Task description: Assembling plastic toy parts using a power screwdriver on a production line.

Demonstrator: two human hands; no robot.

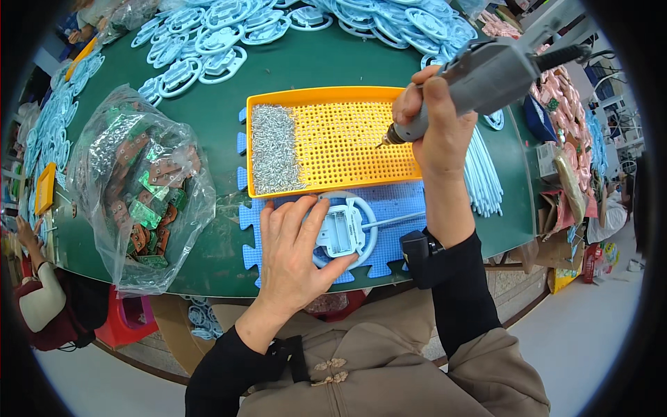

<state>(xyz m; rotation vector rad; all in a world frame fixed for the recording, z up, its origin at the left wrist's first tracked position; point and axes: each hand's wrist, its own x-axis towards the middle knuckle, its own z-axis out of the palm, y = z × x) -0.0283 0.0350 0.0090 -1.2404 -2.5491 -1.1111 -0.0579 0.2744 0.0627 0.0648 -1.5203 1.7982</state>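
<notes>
My left hand (295,243) is closed round the left side of a light blue plastic ring-shaped part (373,236), thumb at its near edge and fingers at its far edge. A white rectangular compartment (340,233) sits in the ring's middle, and a pale blue stick (396,220) runs out to the right. The part rests on a blue foam mat (260,233). A grey electric screwdriver (486,76) is gripped in my right hand (445,132). Its bit points down-left over the yellow perforated tray (340,191), whose left end holds a heap of small silver screws (274,149).
A clear plastic bag (142,187) of green and brown circuit boards stands on the left. Many light blue ring parts (222,35) are piled at the far side. Pale blue sticks (484,174) lie right of the tray. Another person's hand (28,236) shows at the left edge.
</notes>
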